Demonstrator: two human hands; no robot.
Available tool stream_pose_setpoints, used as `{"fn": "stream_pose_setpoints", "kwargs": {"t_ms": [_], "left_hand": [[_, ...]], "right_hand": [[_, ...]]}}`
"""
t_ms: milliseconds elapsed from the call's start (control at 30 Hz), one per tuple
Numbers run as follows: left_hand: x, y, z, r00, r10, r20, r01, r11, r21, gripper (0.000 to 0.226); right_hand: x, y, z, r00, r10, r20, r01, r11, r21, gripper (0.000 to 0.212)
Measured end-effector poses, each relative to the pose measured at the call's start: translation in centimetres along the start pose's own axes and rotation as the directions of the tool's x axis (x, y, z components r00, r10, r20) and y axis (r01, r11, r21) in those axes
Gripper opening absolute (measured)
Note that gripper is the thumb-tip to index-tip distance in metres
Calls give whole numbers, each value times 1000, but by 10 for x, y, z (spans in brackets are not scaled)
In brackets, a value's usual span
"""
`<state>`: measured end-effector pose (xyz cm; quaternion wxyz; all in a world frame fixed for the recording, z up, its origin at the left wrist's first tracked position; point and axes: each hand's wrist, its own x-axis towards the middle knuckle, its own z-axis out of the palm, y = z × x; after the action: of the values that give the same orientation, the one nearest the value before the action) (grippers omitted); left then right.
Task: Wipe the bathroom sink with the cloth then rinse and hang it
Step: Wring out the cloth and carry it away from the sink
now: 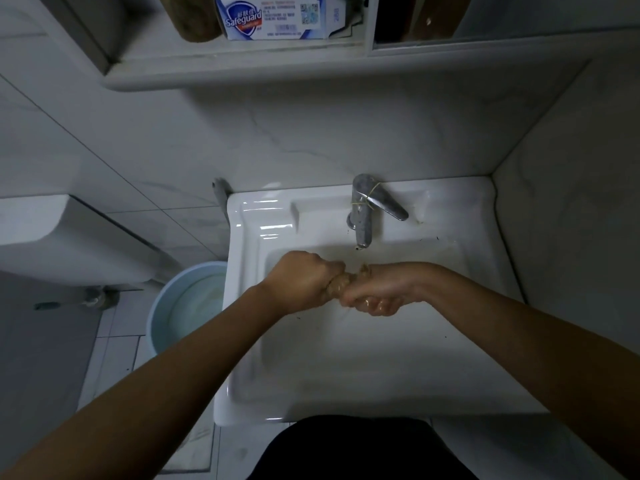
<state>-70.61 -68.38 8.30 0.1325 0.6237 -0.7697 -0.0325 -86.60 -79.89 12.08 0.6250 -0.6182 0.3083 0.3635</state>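
A white rectangular sink [249, 306] fills the middle of the view. Above its basin, just below the spout, my left hand [301, 278] and my right hand [384, 292] are both clenched on a small tan cloth [341, 285]. The cloth is twisted into a tight roll between the two fists, and only a short stretch shows. A thin trickle of water falls from it into the basin. The chrome faucet [363, 216] stands at the sink's back edge, its lever [391, 204] pointing right and a rubber band wound around it.
A light blue bucket [162, 306] holding water stands on the floor left of the sink. A toilet tank [62, 237] is further left. A shelf [242, 64] above carries a Safeguard soap box [273, 17]. Tiled walls close in behind and at right.
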Motion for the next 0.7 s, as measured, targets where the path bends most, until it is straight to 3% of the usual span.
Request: {"fn": "stream_pose_setpoints", "kwargs": {"t_ms": [67, 133, 233, 300, 400, 467, 533, 600, 700], "left_hand": [[4, 2, -1, 980, -23, 196, 26, 1000, -13, 35], [8, 6, -5, 913, -134, 384, 148, 989, -8, 32], [11, 10, -8, 778, -323, 538, 437, 894, -96, 27], [13, 11, -6, 698, -368, 614, 578, 796, -179, 23], [19, 15, -8, 580, -378, 722, 747, 600, -286, 20], [24, 19, -14, 471, -345, 812, 833, 476, -282, 29], [27, 21, -17, 379, -281, 882, 887, 380, -261, 38], [28, 24, -16, 382, -285, 879, 889, 372, -266, 35], [21, 29, -4, 585, -419, 695, 690, 707, -154, 24]], "right_hand": [[2, -2, 4, 978, -94, -186, 31, 948, -316, 30], [11, 6, 6, 908, -286, -306, 82, 837, -540, 33], [22, 18, 9, 736, -567, -370, 4, 550, -835, 29], [24, 19, 5, 670, -668, -324, -45, 400, -915, 27], [30, 21, -1, 630, -733, -256, -112, 241, -964, 27], [33, 27, -3, 645, -708, -287, -185, 219, -958, 38], [40, 34, -9, 648, -700, -299, -166, 254, -953, 41], [36, 36, -7, 621, -725, -299, -142, 271, -952, 42], [33, 42, -9, 492, -817, -302, -31, 330, -944, 37]]}}
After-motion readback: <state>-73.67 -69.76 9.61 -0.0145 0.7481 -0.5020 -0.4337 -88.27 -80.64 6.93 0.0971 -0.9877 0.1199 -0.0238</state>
